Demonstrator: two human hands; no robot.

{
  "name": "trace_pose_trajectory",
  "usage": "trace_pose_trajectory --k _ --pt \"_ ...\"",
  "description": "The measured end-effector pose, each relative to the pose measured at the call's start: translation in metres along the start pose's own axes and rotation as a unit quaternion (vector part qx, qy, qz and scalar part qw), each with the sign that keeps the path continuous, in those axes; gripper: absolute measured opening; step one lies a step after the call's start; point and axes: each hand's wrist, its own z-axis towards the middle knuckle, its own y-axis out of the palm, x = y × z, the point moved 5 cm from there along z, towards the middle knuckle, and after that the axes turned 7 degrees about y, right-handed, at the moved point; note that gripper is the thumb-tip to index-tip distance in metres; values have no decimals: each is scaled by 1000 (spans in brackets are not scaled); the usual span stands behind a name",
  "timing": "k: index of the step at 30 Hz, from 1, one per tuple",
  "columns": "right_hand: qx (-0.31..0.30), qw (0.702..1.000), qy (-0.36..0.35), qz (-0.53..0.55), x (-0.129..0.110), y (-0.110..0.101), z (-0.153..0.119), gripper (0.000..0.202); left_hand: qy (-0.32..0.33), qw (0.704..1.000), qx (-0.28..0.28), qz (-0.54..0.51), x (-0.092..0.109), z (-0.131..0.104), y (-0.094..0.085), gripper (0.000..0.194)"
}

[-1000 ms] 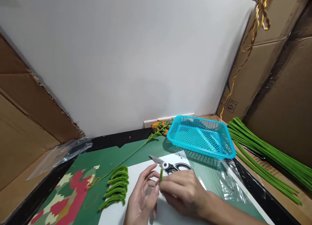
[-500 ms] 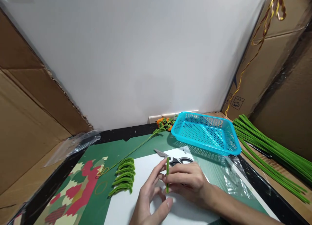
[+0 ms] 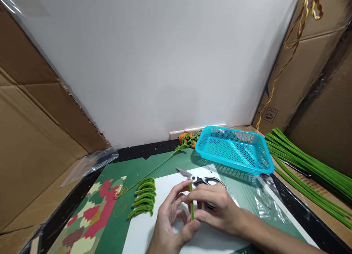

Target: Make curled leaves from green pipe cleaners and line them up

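A short green pipe cleaner piece point(image 3: 191, 206) stands upright between my two hands above a white sheet of paper point(image 3: 143, 234). My left hand point(image 3: 169, 219) is curved around it, with the index fingertip at its upper end and the thumb at its lower end. From the other side, my right hand point(image 3: 217, 208) pinches the piece with its fingers and thumb. Partly hidden behind my right hand lie scissors point(image 3: 194, 177) with dark handles. To the left, several bent green pipe cleaner pieces point(image 3: 144, 197) are stacked in a row, overlapping the paper's edge.
A blue perforated basket point(image 3: 233, 155) sits at the back right. Long green pipe cleaners point(image 3: 310, 166) lie beyond it. An orange flower stem point(image 3: 162, 163) stretches across the green mat point(image 3: 110, 224). Cardboard walls point(image 3: 35, 111) flank the table, and clear plastic point(image 3: 271, 202) lies at right.
My left thumb has come up to the lower end of the pipe cleaner piece. My right thumb now shows against it, and the whole view has shifted slightly.
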Motion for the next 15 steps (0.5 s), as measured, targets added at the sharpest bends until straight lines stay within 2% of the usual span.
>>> trace_pose_trajectory --k 7,15 --pt "-7 998 36 58 1 -2 5 25 -14 999 19 -27 -4 1 -2 79" --pt "15 994 78 72 1 -4 6 16 -39 997 52 -42 -6 5 -4 66"
